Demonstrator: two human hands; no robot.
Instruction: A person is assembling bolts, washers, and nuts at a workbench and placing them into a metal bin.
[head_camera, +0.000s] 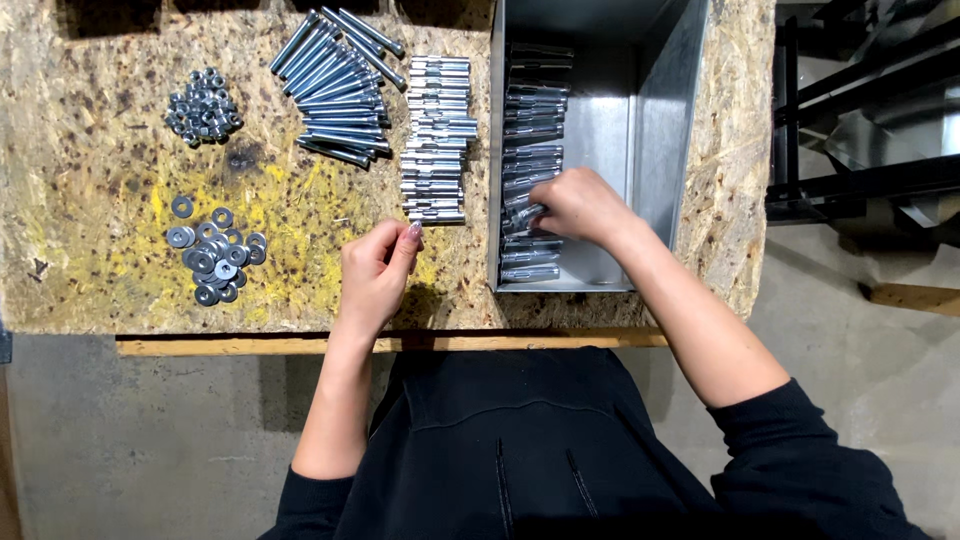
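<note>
While pinched by right fingers (545, 212), an anchor bolt (522, 217) inside the metal bin (660, 120); left fingers (405, 245) curled, empty

No labels, signs or screens can be seen anywhere. The closest thing to a package is an open grey sheet-metal box (660, 120), rectangular, set on the right part of the table (90, 290), with plain, unmarked walls.

Black top, sleeves seemingly pushed up
</note>
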